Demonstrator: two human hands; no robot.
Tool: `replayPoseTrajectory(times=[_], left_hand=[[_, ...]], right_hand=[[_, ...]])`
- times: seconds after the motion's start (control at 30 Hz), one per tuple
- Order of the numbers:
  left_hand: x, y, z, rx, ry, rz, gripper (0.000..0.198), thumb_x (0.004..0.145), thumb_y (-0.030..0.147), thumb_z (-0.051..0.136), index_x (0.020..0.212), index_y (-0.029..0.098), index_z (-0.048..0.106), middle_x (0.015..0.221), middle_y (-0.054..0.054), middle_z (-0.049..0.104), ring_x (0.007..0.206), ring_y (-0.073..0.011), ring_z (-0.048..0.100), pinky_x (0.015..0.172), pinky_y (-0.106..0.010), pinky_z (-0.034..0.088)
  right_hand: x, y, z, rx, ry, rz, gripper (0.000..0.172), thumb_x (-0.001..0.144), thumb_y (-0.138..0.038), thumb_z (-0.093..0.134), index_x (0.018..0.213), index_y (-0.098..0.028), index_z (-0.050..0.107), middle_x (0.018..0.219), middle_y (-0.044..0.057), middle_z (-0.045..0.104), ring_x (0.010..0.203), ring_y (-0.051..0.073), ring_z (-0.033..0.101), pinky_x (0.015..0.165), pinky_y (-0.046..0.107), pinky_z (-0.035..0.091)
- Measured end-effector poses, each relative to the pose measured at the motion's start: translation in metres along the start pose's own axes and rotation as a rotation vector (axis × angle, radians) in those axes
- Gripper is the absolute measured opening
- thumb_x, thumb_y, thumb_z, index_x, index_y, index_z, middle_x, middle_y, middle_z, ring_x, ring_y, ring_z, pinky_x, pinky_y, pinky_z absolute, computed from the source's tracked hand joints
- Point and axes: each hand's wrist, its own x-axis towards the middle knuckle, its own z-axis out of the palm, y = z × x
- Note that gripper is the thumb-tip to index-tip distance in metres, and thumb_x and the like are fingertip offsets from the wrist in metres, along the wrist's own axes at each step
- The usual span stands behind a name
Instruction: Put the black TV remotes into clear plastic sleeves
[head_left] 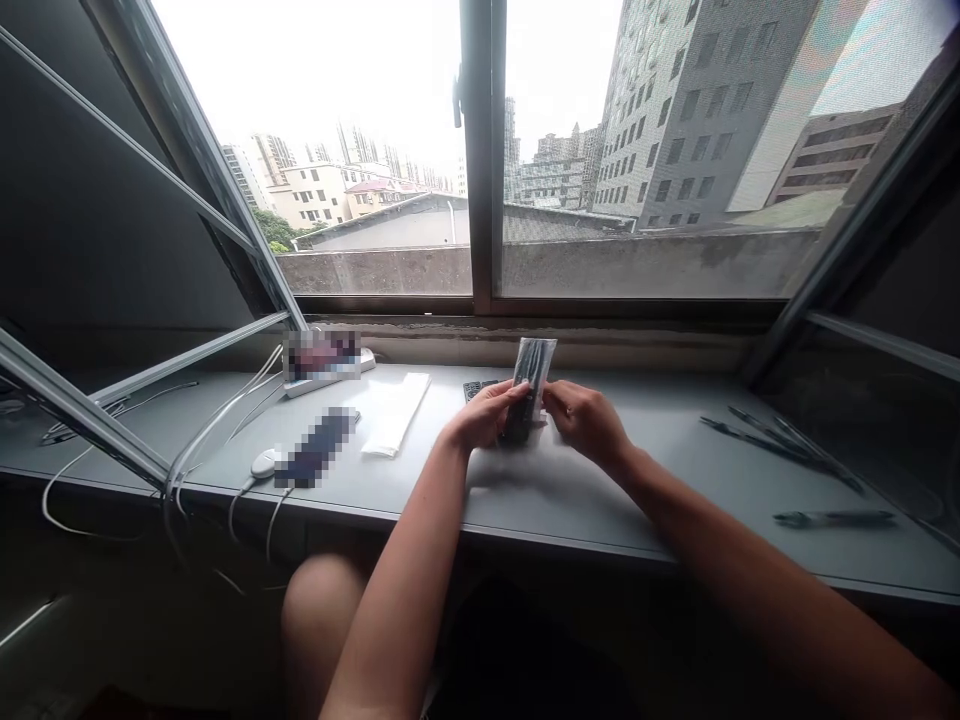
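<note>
My left hand is closed around a clear plastic packet and holds it tilted up above the table. Long dark pieces, perhaps pens, show through the plastic. At the packet's right edge my right hand is closed, its thumb and fingers pinching the side; the exact grip is partly hidden. Behind my left hand lies a dark patterned flat thing, mostly covered by the hand. A narrow white stack of sleeves or paper rests on the table to the left.
Several dark pens lie at the right of the grey table, with a single pen nearer its front edge. On the left are a white round charger, blurred-out items, a white power strip and loose cables. Metal frames flank both sides.
</note>
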Motion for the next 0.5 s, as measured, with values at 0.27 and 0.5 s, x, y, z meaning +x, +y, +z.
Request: replayPoseTrajectory(times=[0.27,0.5], left_hand=[[0.003,0.004,-0.001,-0.051,0.052,0.141,0.048,0.091,0.039,0.084,0.129,0.013,0.073,0.114,-0.017,0.079,0.094,-0.0279,0.08,0.081,-0.039,0.067],[0.003,0.0,-0.001,0.018,-0.008,0.185,0.055,0.087,0.04,0.087,0.133,0.017,0.068,0.125,-0.017,0.075,0.077,-0.0219,0.076,0.061,-0.031,0.061]], right_hand=[[-0.003,-0.022,0.005,0.511,-0.11,0.232,0.066,0.107,-0.055,0.056,0.164,-0.024,0.047,0.083,0.003,0.08,0.065,0.024,0.074,0.068,0.037,0.06],[-0.004,-0.025,0.018,0.815,-0.157,0.377,0.092,0.097,-0.045,0.074,0.173,-0.024,0.028,0.084,0.004,0.081,0.073,0.026,0.078,0.066,0.038,0.066]])
